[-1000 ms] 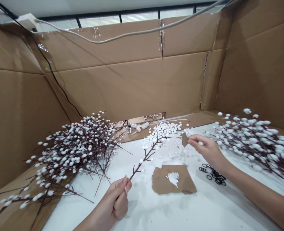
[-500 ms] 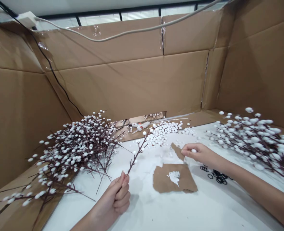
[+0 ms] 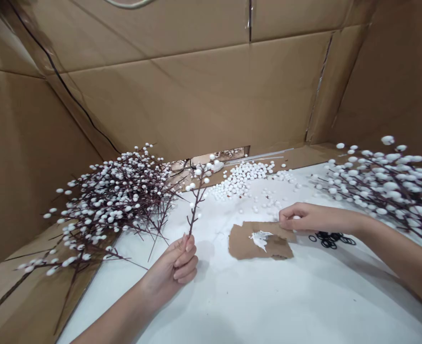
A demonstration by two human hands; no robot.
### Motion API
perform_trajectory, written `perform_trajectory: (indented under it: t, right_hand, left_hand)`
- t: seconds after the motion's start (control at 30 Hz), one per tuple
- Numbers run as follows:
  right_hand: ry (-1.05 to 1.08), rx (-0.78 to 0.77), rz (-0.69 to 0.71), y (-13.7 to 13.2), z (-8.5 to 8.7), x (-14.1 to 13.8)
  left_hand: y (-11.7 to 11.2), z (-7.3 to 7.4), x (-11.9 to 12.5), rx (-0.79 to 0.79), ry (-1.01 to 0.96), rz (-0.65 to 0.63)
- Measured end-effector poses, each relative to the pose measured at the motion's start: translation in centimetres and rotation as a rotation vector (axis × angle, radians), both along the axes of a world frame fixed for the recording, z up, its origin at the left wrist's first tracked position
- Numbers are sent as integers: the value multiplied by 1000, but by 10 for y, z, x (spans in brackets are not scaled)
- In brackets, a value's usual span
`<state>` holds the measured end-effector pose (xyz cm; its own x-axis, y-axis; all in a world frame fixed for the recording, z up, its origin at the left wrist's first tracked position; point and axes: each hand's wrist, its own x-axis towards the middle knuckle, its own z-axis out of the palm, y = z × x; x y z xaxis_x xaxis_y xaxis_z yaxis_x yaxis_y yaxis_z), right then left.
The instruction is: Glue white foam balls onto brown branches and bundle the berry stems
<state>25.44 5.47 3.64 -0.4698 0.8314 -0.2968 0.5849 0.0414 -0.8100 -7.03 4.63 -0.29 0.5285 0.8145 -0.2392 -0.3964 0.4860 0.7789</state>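
Observation:
My left hand is closed around the base of a thin dark twig that stands nearly upright, with a few white balls at its tips. My right hand pinches a small white ball against the upper right corner of a brown cardboard scrap. A blob of white glue lies on that scrap, just left of my right fingertips.
A heap of twigs with white balls lies at the left, another heap at the right. Loose white balls are scattered at the back. Black rubber rings lie by my right wrist. Cardboard walls enclose the white table.
My left hand swung the twig from leaning right to nearly upright. My right hand came down from the loose balls to the cardboard scrap, with a white ball. The camera tilted downward.

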Motion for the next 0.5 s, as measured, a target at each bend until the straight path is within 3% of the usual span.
perform_trajectory:
  t: [0.23,0.5]
  right_hand:
    - [-53,33,1,5,-9,1]
    - [-241,182,-50,6,-16,-4]
  left_hand:
    - [1,-2,-2,13,63,-1]
    - [1,0,-1,35,84,-69]
